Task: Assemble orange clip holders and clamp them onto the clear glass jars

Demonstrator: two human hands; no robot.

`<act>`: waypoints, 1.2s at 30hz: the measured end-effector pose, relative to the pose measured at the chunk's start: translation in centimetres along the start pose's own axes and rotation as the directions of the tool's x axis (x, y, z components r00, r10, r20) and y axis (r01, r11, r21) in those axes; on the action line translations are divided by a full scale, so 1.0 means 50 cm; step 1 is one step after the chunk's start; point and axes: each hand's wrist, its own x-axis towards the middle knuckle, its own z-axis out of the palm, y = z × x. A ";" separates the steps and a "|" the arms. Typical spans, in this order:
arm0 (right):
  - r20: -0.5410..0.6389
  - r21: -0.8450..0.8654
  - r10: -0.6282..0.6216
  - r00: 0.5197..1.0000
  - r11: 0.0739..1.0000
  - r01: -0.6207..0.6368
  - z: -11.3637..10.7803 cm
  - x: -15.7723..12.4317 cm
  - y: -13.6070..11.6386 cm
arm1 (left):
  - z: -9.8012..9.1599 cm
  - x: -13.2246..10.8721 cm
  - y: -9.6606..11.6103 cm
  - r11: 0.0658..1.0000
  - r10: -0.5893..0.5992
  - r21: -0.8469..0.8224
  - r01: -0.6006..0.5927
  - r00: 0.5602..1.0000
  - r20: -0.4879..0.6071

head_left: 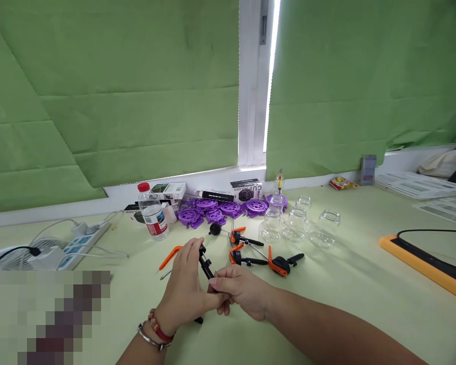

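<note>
Both hands point(184, 289) point(247, 294) are bare; a red bracelet point(158, 329) and a silver bangle point(151, 343) circle the left wrist point(167, 315)

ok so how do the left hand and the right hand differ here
The left hand has a red bracelet and a silver bangle at its wrist; the right hand has neither. The left hand's fingers reach the far end of the black piece, while the right hand is at its near end. Both are on that same piece.
</note>
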 end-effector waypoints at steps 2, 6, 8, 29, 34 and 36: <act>-0.012 -0.022 -0.016 1.000 1.000 0.016 -0.003 -0.001 -0.005 | 0.005 0.000 -0.002 0.999 0.034 0.025 -0.033 0.998 -0.046; -0.015 -0.044 -0.033 0.999 0.999 0.032 -0.004 -0.004 -0.015 | 0.007 -0.001 -0.003 0.995 0.095 0.047 -0.090 0.990 -0.100; -0.007 -0.048 -0.034 0.999 0.998 0.034 -0.003 -0.005 -0.017 | 0.007 -0.001 -0.004 0.993 0.111 0.059 -0.105 0.987 -0.114; -0.365 -0.897 -0.551 0.750 -0.008 -0.442 -0.146 -0.005 -0.112 | -0.022 0.042 -0.116 0.950 -0.310 -0.209 0.230 0.648 -0.696; -0.403 -0.858 -0.407 0.820 -0.144 -0.493 -0.167 0.016 -0.088 | -0.011 0.049 -0.173 0.826 -0.552 -0.297 0.479 0.579 -0.600; -0.430 -0.850 -0.359 0.828 -0.150 -0.506 -0.167 0.019 -0.085 | -0.004 0.050 -0.186 0.780 -0.621 -0.355 0.516 0.568 -0.540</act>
